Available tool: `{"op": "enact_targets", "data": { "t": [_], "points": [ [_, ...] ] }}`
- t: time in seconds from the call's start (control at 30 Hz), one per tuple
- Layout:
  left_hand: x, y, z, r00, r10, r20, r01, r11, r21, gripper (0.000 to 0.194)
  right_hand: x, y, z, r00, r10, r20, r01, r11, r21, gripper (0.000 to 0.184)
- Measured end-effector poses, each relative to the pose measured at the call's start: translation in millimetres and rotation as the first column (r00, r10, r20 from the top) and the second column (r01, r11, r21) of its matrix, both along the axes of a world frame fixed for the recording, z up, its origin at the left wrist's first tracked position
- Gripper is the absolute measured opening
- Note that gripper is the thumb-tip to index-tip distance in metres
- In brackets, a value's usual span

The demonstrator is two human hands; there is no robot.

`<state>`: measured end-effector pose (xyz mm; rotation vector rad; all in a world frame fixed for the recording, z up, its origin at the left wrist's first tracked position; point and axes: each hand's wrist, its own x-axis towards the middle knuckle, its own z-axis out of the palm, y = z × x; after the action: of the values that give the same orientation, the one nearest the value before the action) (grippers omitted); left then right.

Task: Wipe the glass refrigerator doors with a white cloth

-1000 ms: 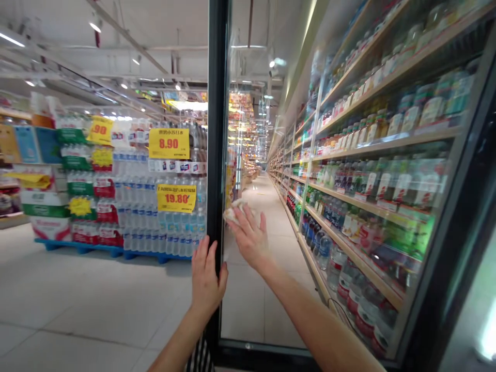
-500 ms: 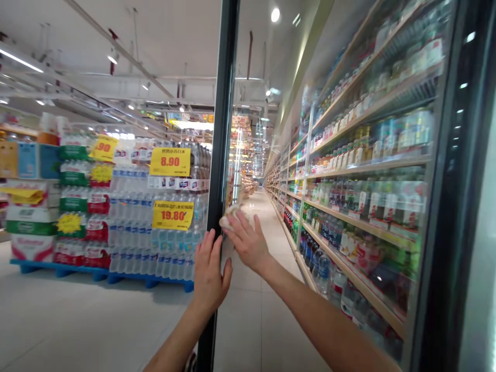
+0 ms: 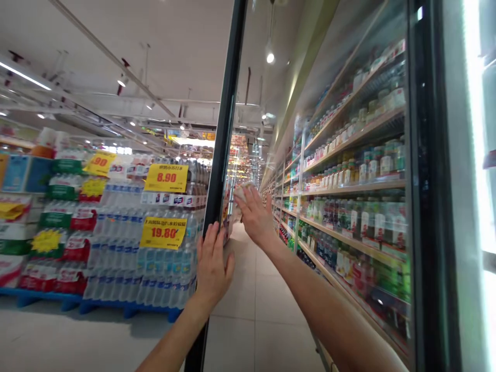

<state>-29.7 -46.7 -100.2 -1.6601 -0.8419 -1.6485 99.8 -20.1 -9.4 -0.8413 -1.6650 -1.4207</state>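
A glass door with a black frame stands swung open in front of me. Against the frame's edge rests my left hand, fingers stretched out and nothing held. My right hand presses a crumpled whitish cloth flat on the glass, just right of the frame. Most of the cloth is hidden under the fingers; its upper left part shows.
Shelves of bottled drinks appear in the glass on the right. Packs of bottled water with yellow price signs are stacked on blue pallets at left. A second black frame runs down the right side.
My right hand and the cloth have moved up and slightly right along the glass. The left hand stays on the frame. The view has tilted and shifted, and the black frame leans more.
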Motion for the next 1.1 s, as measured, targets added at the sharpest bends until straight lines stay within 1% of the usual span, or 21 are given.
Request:
{"op": "enact_targets", "data": {
  "t": [0.07, 0.17, 0.2, 0.23, 0.3, 0.33, 0.37, 0.47, 0.5, 0.53, 0.6, 0.67, 0.73, 0.77, 0.87, 0.9, 0.93, 0.97, 1.03, 1.07, 1.1],
  "points": [
    [3, 0, 8.2, 1.000, -0.002, -0.009, 0.002, 1.000, 0.014, 0.057, 7, -1, 4.9, 0.999, -0.014, -0.033, 0.015, 1.000, 0.008, 0.044],
    [10, 1, 18.7, 0.999, -0.001, -0.045, 0.002, 0.999, 0.038, 0.058, 25, -4, 12.0, 0.994, -0.017, 0.107, 0.016, 1.000, 0.008, 0.045],
    [12, 2, 21.5, 0.998, 0.002, -0.059, 0.001, 0.999, 0.045, 0.058, 33, -6, 15.4, 0.995, -0.026, 0.092, 0.025, 0.999, 0.022, 0.046],
    [15, 3, 24.0, 0.997, 0.005, -0.073, -0.001, 0.999, 0.050, 0.058, 41, -7, 18.9, 0.999, -0.041, 0.021, 0.040, 0.998, 0.042, 0.047],
    [21, 6, 28.2, 0.995, 0.013, -0.096, -0.008, 0.998, 0.059, 0.057, 54, -9, 23.9, 0.978, -0.066, -0.197, 0.084, 0.993, 0.086, 0.049],
    [25, 8, 30.2, 0.994, 0.017, -0.105, -0.010, 0.998, 0.059, 0.056, 59, -11, 23.9, 0.962, -0.072, -0.264, 0.102, 0.990, 0.099, 0.050],
    [29, 10, 32.2, 0.993, 0.019, -0.114, -0.013, 0.998, 0.057, 0.055, 64, -12, 22.1, 0.960, -0.080, -0.269, 0.111, 0.989, 0.103, 0.050],
    [41, 16, 38.3, 0.991, 0.024, -0.134, -0.017, 0.999, 0.049, 0.052, 78, -16, 10.9, 0.992, -0.108, -0.061, 0.113, 0.990, 0.082, 0.051],
    [46, 18, 40.5, 0.990, 0.025, -0.137, -0.019, 0.999, 0.047, 0.051, 85, -18, 8.4, 0.993, -0.118, -0.023, 0.119, 0.990, 0.081, 0.051],
    [50, 19, 42.7, 0.990, 0.026, -0.137, -0.020, 0.999, 0.047, 0.051, 94, -19, 7.7, 0.991, -0.130, -0.041, 0.133, 0.987, 0.088, 0.051],
    [59, 23, 47.4, 0.991, 0.027, -0.131, -0.020, 0.998, 0.052, 0.049, 115, -23, 11.1, 0.964, -0.151, -0.220, 0.180, 0.977, 0.117, 0.049],
    [70, 25, 52.0, 0.992, 0.026, -0.126, -0.018, 0.998, 0.059, 0.049, 136, -27, 15.8, 0.887, -0.157, -0.434, 0.236, 0.963, 0.133, 0.048],
    [81, 26, 55.5, 0.991, 0.023, -0.132, -0.015, 0.998, 0.065, 0.051, 152, -32, 15.5, 0.831, -0.164, -0.532, 0.267, 0.956, 0.123, 0.047],
    [86, 27, 56.5, 0.990, 0.024, -0.137, -0.015, 0.998, 0.063, 0.052, 159, -35, 12.7, 0.833, -0.176, -0.524, 0.272, 0.956, 0.111, 0.047],
    [98, 30, 56.1, 0.989, 0.027, -0.146, -0.020, 0.999, 0.046, 0.056, 181, -42, 0.4, 0.902, -0.224, -0.370, 0.266, 0.962, 0.065, 0.046],
    [100, 31, 55.2, 0.989, 0.030, -0.145, -0.024, 0.999, 0.041, 0.057, 191, -44, -2.8, 0.906, -0.229, -0.356, 0.267, 0.962, 0.061, 0.046],
    [102, 32, 54.1, 0.989, 0.032, -0.145, -0.027, 0.999, 0.038, 0.059, 203, -46, -5.1, 0.890, -0.222, -0.399, 0.270, 0.961, 0.066, 0.046],
    [103, 34, 53.0, 0.989, 0.034, -0.147, -0.029, 0.999, 0.034, 0.060, 214, -48, -6.8, 0.847, -0.199, -0.493, 0.273, 0.959, 0.081, 0.046],
    [105, 35, 51.0, 0.989, 0.034, -0.146, -0.031, 0.999, 0.024, 0.061, 233, -51, -10.6, 0.700, -0.120, -0.704, 0.280, 0.953, 0.115, 0.048],
    [105, 36, 50.2, 0.989, 0.032, -0.144, -0.029, 0.999, 0.018, 0.061, 238, -51, -14.0, 0.642, -0.091, -0.761, 0.282, 0.952, 0.123, 0.049],
    [106, 36, 49.6, 0.990, 0.028, -0.139, -0.027, 1.000, 0.014, 0.062, 241, -51, -18.7, 0.631, -0.085, -0.771, 0.280, 0.952, 0.123, 0.049]
  ]
}}
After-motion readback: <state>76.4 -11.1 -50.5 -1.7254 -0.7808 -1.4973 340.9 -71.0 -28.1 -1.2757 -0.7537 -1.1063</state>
